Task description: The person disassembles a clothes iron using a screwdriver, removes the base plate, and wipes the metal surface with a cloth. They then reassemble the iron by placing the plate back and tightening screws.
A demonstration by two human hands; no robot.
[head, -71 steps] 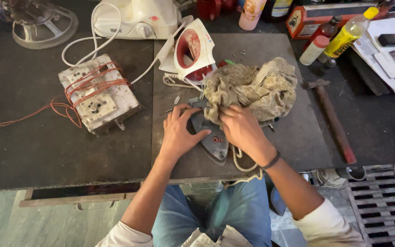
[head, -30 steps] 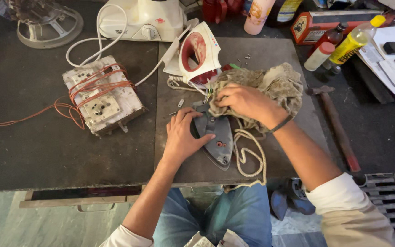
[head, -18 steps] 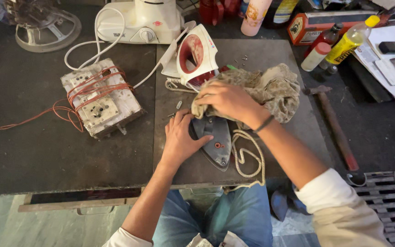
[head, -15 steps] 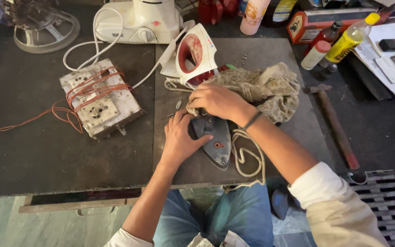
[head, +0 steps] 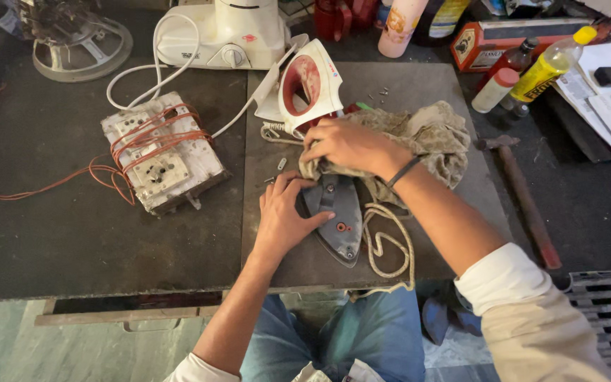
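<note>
Head view shows the left hand lying flat with fingers spread, palm pressed on the surface and against the left edge of the grey iron soleplate, steadying it much as it did in the earlier frames. The right hand is closed on a bunched fold of the dirty beige rag and presses it down on the wide rear end of the soleplate; a dark band sits on its wrist. About two seconds ago this hand was lower, near the middle of the soleplate; it has since travelled up and to the left across the metal, so more of the pointed end now lies bare, with a small red ring showing on it. The soleplate rests on the dark surface, point toward the person. Just right of it a braided cord lies in loose loops, which were hidden under the wrist in the oldest frame. Touching the rag's upper left edge stands the white and red iron housing, tilted on its side. Well to the left sits a white switch box wound with orange wire. To the right a hammer lies apart from the rag.
</note>
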